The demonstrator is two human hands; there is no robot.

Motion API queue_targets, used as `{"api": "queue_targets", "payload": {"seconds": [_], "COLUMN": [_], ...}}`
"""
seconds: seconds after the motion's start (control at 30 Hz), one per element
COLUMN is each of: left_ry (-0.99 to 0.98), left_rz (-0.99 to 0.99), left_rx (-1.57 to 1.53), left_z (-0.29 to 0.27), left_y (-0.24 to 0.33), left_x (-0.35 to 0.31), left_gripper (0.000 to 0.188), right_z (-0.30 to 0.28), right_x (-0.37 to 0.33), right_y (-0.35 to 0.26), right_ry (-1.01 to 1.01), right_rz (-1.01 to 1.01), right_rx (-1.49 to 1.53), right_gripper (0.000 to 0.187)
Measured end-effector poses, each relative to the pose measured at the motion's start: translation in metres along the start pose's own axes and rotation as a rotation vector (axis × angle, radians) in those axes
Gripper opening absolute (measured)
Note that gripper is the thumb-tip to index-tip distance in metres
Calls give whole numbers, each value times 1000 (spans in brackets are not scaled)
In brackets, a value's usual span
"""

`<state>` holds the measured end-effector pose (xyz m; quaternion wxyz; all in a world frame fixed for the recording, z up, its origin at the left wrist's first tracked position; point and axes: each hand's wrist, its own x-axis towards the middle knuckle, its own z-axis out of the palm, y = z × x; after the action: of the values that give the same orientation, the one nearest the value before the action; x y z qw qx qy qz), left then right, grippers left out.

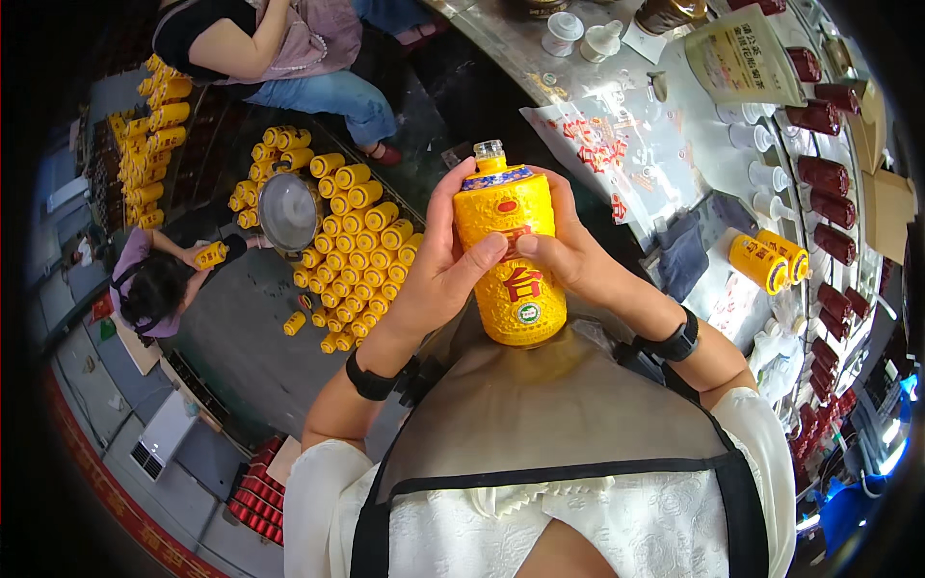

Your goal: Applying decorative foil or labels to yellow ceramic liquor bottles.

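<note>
Both my hands are wrapped round one yellow bottle point(520, 318) with an embossed surface, a blue patterned band at the shoulder and an open clear glass neck. It stands nearly upright above my grey-brown apron point(554, 414), its neck pointing away from me. My left hand point(441, 255) grips its left side and my right hand point(578, 252) its right side. The two thumbs press on the front, almost meeting over a small red label point(515, 241). Below them show red characters and a round green-and-white mark. My fingertips behind the bottle are hidden.
To the left, many yellow bottles point(361, 241) are massed beside a round metal lid or pan point(289, 212). One person point(154, 279) there holds a yellow bottle; another sits farther off. On the right-hand metal table point(501, 53) lie two yellow bottles point(759, 262), dark cloth point(684, 255), printed sheets point(612, 144) and dark red bottles point(824, 175).
</note>
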<state>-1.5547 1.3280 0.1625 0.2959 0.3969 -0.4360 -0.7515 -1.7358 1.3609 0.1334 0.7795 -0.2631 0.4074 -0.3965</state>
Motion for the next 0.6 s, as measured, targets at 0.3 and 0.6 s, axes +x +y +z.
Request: {"api": "queue_targets", "payload": {"seconds": [0.3, 0.6], "left_ry": [35, 34], "left_rz": [-49, -29], "left_rx": [-60, -35], "left_z": [0, -1], "left_y": [-1, 1], "left_x": [-1, -4], "left_gripper": [65, 64], "right_z": [-1, 5], "right_x": [1, 4], "right_y": [-1, 6], "right_ry": [6, 25], "right_rz": [59, -16], "right_rx": [37, 11], "right_gripper": [72, 71]}}
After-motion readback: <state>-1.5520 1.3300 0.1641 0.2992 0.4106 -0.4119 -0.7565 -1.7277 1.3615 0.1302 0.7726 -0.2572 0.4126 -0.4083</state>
